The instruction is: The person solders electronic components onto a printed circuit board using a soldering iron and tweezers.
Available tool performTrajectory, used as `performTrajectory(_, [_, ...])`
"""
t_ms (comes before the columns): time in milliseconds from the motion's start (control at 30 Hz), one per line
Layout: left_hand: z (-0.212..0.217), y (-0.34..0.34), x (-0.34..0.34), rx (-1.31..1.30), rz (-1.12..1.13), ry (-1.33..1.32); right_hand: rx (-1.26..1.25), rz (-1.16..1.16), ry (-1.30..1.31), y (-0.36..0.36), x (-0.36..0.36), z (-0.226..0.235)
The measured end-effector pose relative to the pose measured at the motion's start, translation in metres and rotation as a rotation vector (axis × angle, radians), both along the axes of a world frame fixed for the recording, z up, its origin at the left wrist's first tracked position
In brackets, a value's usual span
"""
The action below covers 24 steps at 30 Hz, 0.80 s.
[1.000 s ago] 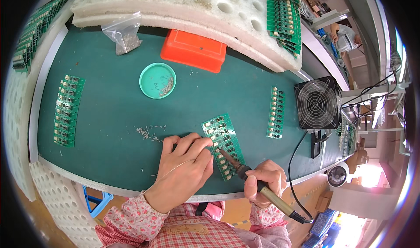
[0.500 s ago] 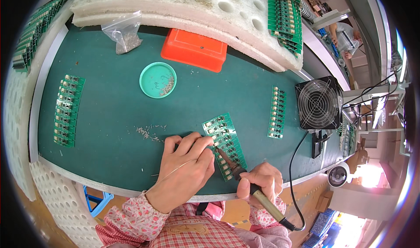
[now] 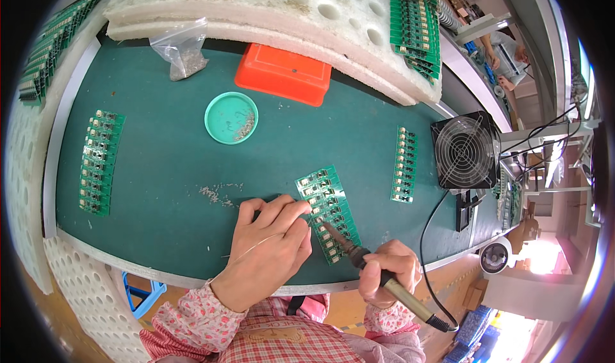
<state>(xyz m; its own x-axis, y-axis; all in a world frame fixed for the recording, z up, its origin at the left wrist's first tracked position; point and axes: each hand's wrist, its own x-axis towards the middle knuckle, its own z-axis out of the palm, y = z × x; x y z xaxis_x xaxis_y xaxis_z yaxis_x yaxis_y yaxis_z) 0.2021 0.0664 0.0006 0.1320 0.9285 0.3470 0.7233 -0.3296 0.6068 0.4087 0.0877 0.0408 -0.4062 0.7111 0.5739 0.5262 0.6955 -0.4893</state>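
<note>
A green circuit board (image 3: pixel 334 203) with rows of small white and black parts lies tilted in front of me. My right hand (image 3: pixel 392 270) is wrapped round the handle of a soldering iron (image 3: pixel 407 302), whose tip points up and left over the board's left column of parts. My left hand (image 3: pixel 269 238) rests beside the board with bent fingers, their tips closed together at its left edge. Whatever is between those fingertips is hidden. A thin pale strand crosses the back of this hand. Left of it lie scattered tiny pale pieces (image 3: pixel 220 193).
A round green dish (image 3: pixel 214 132) holds small wire-legged pieces. Behind it are a plastic bag (image 3: pixel 182 52), an upturned red bin (image 3: pixel 282 75) and white foam (image 3: pixel 256 8). Other boards lie left (image 3: pixel 101 164) and right (image 3: pixel 403 164), near a black fan (image 3: pixel 466 150). The iron's cable (image 3: pixel 424 235) hangs over the table's edge. Another person (image 3: pixel 506 56) sits far right.
My right hand and the soldering iron have shifted slightly right, the tip sliding down and right across the board. My left hand has barely moved, its fingertips a little lower.
</note>
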Motion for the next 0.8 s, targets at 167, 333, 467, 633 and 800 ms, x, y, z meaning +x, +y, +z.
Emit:
performTrajectory(167, [0.000, 0.001, 0.001, 0.013, -0.004, 0.007, -0.028, -0.069, 0.032, 0.000, 0.003, -0.005])
performTrajectory(333, [-0.001, 0.002, 0.003, 0.017, 0.008, 0.004, 0.064, 0.055, -0.001, 0.006, -0.001, -0.011])
performTrajectory(467, [-0.001, 0.002, 0.004, 0.022, 0.010, 0.007, 0.036, 0.098, -0.050, 0.007, -0.003, -0.005])
performTrajectory(633, [-0.001, 0.003, 0.005, 0.014, 0.006, -0.008, 0.105, 0.119, -0.110, 0.007, -0.008, -0.002])
performTrajectory(800, [-0.003, 0.002, 0.004, 0.008, 0.013, -0.004, 0.180, 0.135, -0.166, 0.002, -0.015, -0.005])
